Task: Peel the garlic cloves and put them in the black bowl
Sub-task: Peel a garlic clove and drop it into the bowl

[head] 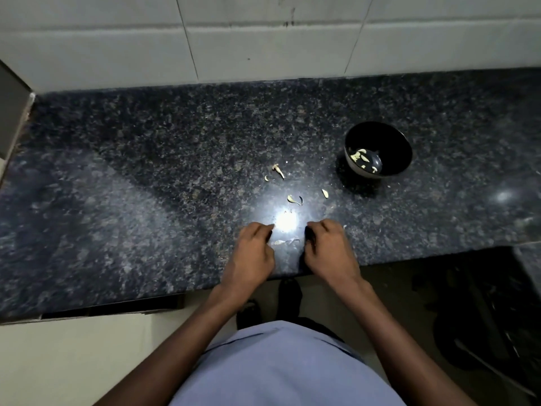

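Dark granite counter (146, 171), tiled wall behind. My left hand (251, 253) and right hand (330, 250) rest near the edge, fingers curled, apparently empty, skins (285, 241) between them. Beyond: loose cloves (294, 199). Farthest, black bowl (401, 148) holding peeled ones. Next: pick up a clove, peel.

Black bowl (392, 136) upright w/ peeled cloves (360, 156) inside.
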